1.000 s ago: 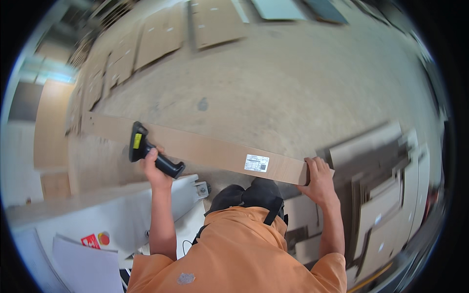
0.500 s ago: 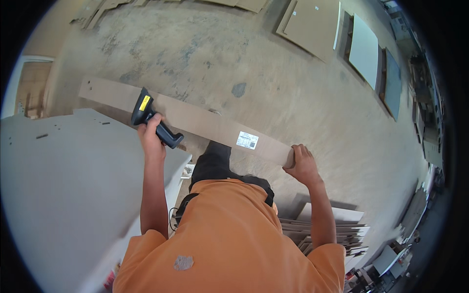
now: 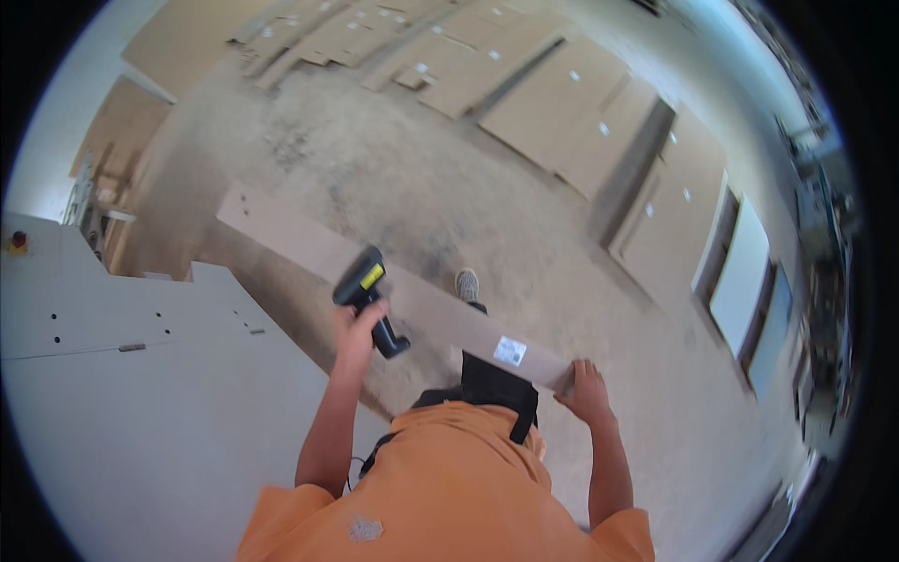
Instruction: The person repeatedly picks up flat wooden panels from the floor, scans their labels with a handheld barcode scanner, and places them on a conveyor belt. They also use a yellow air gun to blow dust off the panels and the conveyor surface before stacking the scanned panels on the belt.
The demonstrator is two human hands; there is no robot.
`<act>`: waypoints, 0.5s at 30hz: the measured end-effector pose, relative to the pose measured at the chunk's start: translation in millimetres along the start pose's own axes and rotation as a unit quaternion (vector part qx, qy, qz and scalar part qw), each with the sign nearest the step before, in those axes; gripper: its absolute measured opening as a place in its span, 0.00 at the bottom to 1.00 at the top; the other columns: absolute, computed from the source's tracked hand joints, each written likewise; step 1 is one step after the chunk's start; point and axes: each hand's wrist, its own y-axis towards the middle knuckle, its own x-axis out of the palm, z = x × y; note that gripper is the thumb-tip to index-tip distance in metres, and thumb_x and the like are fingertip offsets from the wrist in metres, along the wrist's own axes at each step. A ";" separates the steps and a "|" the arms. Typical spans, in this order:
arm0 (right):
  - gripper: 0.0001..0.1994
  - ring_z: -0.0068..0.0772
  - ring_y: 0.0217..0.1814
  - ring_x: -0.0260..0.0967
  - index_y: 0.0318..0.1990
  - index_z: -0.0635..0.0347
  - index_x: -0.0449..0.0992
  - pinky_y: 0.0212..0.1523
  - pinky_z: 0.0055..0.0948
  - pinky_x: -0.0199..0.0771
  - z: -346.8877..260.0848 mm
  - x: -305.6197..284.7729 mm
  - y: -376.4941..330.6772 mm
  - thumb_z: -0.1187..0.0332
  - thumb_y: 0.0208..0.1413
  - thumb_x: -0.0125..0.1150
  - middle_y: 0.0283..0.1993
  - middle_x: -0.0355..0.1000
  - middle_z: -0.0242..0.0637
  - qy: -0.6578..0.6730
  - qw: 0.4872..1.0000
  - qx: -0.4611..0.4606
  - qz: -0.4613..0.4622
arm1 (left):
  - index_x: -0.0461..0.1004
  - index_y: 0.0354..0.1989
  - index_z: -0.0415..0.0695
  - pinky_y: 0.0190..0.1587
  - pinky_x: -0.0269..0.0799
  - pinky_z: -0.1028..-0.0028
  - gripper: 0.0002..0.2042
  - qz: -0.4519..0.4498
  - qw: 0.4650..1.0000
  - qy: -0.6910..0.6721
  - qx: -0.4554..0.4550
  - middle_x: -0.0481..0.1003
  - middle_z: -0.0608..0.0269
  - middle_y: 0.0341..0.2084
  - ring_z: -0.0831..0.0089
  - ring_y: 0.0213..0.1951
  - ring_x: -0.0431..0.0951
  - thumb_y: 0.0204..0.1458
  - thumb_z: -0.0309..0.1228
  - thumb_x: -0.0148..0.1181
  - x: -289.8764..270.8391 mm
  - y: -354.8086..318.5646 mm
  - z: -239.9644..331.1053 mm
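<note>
A long, narrow brown board (image 3: 431, 309) runs across in front of me, slanting from far left to near right. My right hand (image 3: 588, 393) is closed around its right end. A white label (image 3: 509, 351) sits on the board near that hand. In my left hand (image 3: 359, 330) is a black handheld barcode scanner (image 3: 363, 276) with a yellow sticker, gripped by its handle over the board. Whether the left hand also touches the board is hidden behind the scanner.
A large pale grey machine cabinet (image 3: 140, 412) stands close on my left, with a red button (image 3: 18, 242) on it. Stacks of brown labelled panels (image 3: 562, 117) lie across the floor ahead. White (image 3: 741, 272) and grey-blue panels (image 3: 771, 328) stand at the right.
My view has swung, bringing more panel stacks into sight ahead. I have stepped forward, one shoe now showing beyond the board. Both hands keep their holds on the scanner and board.
</note>
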 end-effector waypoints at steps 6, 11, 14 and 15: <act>0.35 0.52 0.56 0.66 0.51 0.61 0.65 0.57 0.46 0.68 -65.6 -77.3 275.4 0.64 0.35 0.79 0.49 0.67 0.46 -0.043 0.991 -0.101 -0.077 | 0.75 0.39 0.40 0.25 0.64 0.78 0.12 0.151 0.989 -0.003 0.005 0.73 0.72 0.25 0.81 0.24 0.71 0.48 0.30 0.65 -13.9 162.4 68.5; 0.35 0.52 0.57 0.66 0.53 0.61 0.65 0.57 0.45 0.68 -207.2 -151.2 488.3 0.63 0.36 0.78 0.50 0.67 0.46 -0.078 0.963 -0.238 -0.096 | 0.72 0.41 0.38 0.30 0.68 0.76 0.17 0.289 0.953 -0.070 0.055 0.71 0.68 0.28 0.79 0.29 0.71 0.46 0.33 0.68 -91.6 279.3 154.6; 0.36 0.52 0.56 0.67 0.54 0.62 0.65 0.57 0.45 0.68 -290.2 -187.5 599.7 0.61 0.36 0.78 0.50 0.68 0.47 -0.079 0.941 -0.316 -0.093 | 0.70 0.38 0.38 0.30 0.68 0.75 0.16 0.358 0.924 -0.117 0.068 0.72 0.67 0.28 0.78 0.29 0.72 0.48 0.35 0.68 -136.2 364.8 188.3; 0.36 0.52 0.56 0.67 0.54 0.62 0.65 0.57 0.45 0.68 -312.7 -196.6 632.6 0.61 0.36 0.77 0.50 0.68 0.47 -0.094 0.935 -0.320 -0.120 | 0.70 0.37 0.38 0.30 0.68 0.75 0.16 0.399 0.907 -0.127 0.045 0.72 0.66 0.27 0.77 0.28 0.72 0.48 0.35 0.68 -148.1 398.6 195.8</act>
